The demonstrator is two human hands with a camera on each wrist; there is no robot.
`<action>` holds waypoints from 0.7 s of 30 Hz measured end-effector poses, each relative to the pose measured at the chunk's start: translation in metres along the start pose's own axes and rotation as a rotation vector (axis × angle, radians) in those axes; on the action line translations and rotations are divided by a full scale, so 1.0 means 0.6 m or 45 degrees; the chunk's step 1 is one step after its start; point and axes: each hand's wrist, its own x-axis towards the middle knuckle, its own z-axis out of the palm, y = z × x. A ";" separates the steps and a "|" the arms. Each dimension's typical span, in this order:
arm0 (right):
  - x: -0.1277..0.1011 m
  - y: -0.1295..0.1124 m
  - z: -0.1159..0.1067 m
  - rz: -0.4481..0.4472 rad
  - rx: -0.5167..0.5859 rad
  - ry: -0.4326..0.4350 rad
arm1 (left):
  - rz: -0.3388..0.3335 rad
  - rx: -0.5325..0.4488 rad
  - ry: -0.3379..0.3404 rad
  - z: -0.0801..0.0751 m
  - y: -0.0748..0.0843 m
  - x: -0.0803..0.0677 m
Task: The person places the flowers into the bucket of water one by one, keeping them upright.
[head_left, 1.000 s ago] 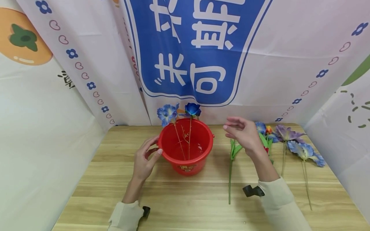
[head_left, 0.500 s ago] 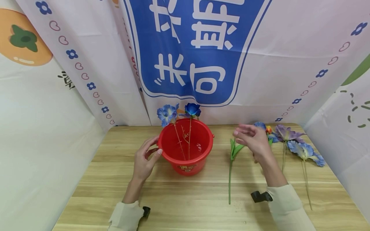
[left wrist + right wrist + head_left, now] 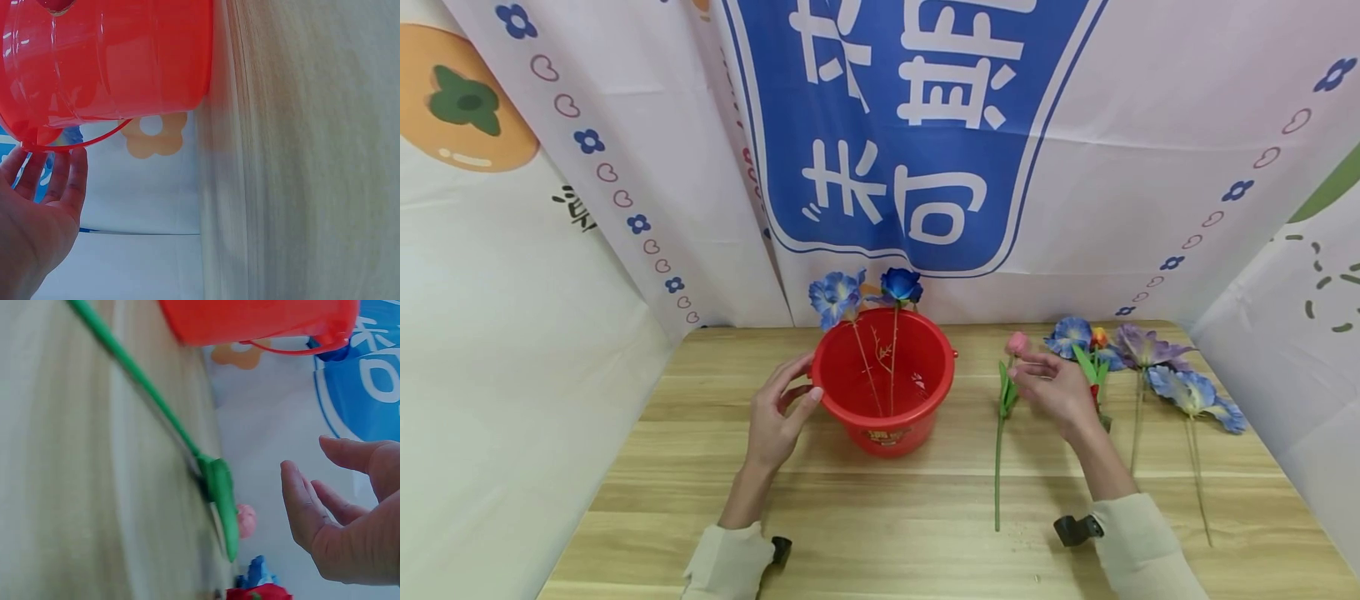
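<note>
A red bucket stands on the wooden table. A pale blue iris and a dark blue rose stand upright in it, blooms above the rim. My left hand touches the bucket's left rim with its fingertips and thumb, near the handle joint; in the left wrist view the fingers look fairly straight. My right hand hovers with relaxed, spread fingers just right of a pink tulip lying on the table. The right wrist view shows a gap between that hand and the tulip's green leaves.
Right of the tulip lie several more artificial flowers: a blue one, an orange bloom, a red bloom, a purple iris and a light blue iris. A printed cloth backdrop hangs behind the table.
My right hand has moved right and down, from beside the bucket to beside the tulip's bloom, which now shows. The left hand and bucket have stayed put.
</note>
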 end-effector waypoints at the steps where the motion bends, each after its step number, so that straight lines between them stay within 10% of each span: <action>1: 0.001 0.004 0.000 0.008 -0.006 0.002 | -0.001 -0.001 0.000 0.000 0.000 0.000; 21: 0.022 0.060 0.017 0.093 -0.152 0.027 | 0.019 -0.016 -0.005 0.000 -0.001 -0.002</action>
